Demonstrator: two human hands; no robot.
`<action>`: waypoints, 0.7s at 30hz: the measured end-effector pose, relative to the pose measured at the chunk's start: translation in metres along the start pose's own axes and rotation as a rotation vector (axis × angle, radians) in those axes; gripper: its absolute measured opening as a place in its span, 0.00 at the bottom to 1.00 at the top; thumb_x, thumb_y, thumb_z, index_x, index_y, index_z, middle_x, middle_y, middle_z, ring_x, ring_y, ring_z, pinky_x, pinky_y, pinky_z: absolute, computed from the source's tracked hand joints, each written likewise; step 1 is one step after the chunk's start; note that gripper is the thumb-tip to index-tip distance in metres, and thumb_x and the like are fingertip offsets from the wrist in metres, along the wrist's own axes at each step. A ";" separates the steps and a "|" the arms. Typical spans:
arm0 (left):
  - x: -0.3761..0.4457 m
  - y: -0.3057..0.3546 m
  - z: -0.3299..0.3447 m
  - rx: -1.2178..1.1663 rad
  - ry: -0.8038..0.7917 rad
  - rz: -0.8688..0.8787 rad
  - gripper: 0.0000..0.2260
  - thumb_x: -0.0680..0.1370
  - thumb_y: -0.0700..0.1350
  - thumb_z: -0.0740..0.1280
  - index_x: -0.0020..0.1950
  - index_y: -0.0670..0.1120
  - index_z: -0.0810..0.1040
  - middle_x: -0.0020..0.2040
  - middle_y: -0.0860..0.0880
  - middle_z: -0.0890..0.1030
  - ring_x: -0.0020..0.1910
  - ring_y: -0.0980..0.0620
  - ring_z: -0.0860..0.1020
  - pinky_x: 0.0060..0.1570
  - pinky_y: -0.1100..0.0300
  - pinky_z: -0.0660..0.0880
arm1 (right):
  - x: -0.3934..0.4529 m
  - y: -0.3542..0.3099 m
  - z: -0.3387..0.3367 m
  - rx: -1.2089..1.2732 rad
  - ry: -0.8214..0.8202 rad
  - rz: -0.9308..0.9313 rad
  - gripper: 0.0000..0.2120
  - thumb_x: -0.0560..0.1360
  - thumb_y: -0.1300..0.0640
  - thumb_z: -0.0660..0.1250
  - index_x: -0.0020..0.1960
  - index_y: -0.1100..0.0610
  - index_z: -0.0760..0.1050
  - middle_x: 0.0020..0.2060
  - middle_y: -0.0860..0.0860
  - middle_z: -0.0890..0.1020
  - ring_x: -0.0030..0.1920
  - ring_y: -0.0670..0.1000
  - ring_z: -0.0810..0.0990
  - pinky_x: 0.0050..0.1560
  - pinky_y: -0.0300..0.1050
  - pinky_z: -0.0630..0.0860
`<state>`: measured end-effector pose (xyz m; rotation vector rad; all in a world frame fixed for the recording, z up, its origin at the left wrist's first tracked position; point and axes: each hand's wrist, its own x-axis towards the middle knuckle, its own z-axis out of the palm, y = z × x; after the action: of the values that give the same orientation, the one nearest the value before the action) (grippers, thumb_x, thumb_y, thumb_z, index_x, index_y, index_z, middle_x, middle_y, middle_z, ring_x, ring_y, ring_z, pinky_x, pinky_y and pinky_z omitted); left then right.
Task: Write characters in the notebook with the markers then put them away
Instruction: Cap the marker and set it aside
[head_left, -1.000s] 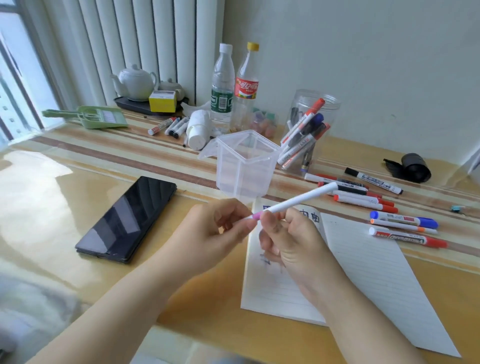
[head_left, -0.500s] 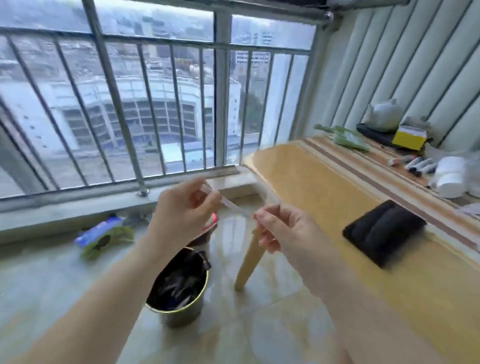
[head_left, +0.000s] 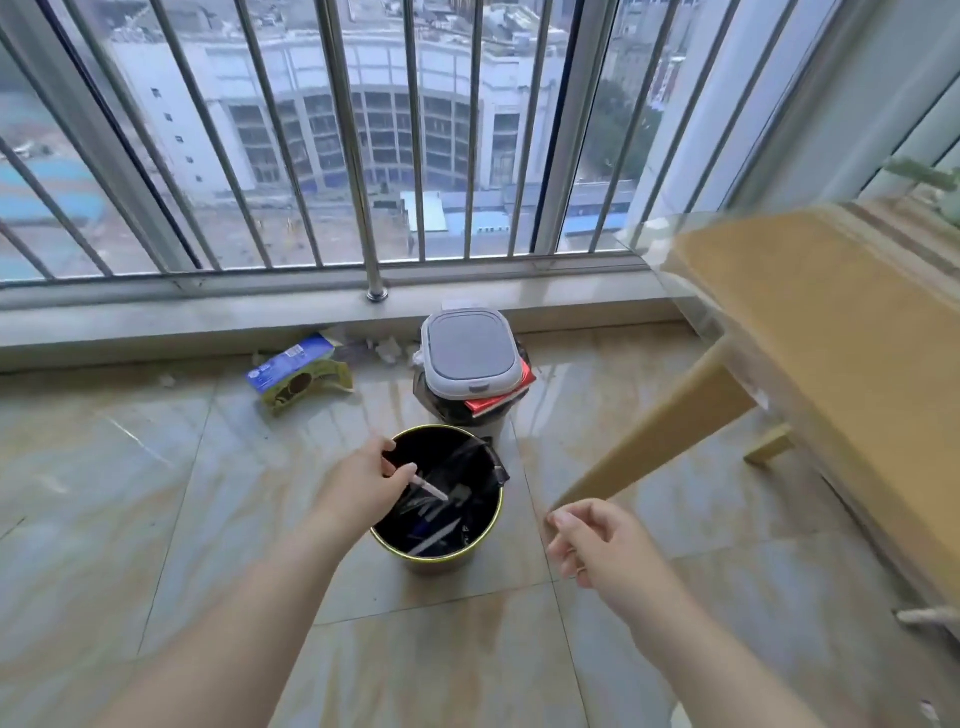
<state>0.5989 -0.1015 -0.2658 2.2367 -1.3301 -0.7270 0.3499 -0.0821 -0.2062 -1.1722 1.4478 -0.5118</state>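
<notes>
L hand (head_left: 363, 480) pinches a marker (head_left: 429, 489) over the bin (head_left: 415, 558), prob. to bin it as spent. R hand (head_left: 597, 545) hangs beside, fingers loosely curled, holding nothing.

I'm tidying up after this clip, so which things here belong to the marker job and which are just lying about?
In the job:
left hand, pinching the white marker
round bin under the marker, with pens already inside
right hand, holding nothing that shows

Lying about:
lidded bin
blue and yellow carton
red book
table
</notes>
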 end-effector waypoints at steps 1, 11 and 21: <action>0.001 0.000 0.002 0.007 0.009 -0.006 0.14 0.77 0.50 0.64 0.60 0.46 0.72 0.43 0.53 0.77 0.43 0.53 0.73 0.40 0.62 0.64 | 0.000 0.001 -0.002 -0.011 0.005 0.001 0.07 0.78 0.54 0.62 0.45 0.56 0.77 0.31 0.46 0.82 0.30 0.44 0.76 0.38 0.42 0.70; -0.078 0.194 -0.002 -0.167 -0.005 0.818 0.08 0.77 0.47 0.62 0.55 0.52 0.73 0.38 0.60 0.77 0.40 0.63 0.74 0.37 0.71 0.68 | -0.122 -0.045 -0.079 0.057 0.090 -0.220 0.03 0.76 0.57 0.64 0.45 0.52 0.77 0.31 0.46 0.81 0.31 0.42 0.77 0.36 0.33 0.71; -0.296 0.422 0.066 -0.226 -0.352 1.854 0.12 0.75 0.53 0.54 0.56 0.55 0.70 0.39 0.65 0.72 0.33 0.62 0.74 0.28 0.67 0.70 | -0.332 -0.005 -0.244 0.061 0.798 -0.287 0.04 0.77 0.57 0.64 0.46 0.51 0.77 0.33 0.46 0.81 0.32 0.42 0.76 0.38 0.32 0.71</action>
<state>0.1600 -0.0316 0.0022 0.0724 -2.4142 -0.3841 0.0794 0.1291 0.0219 -1.1878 1.9083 -1.3220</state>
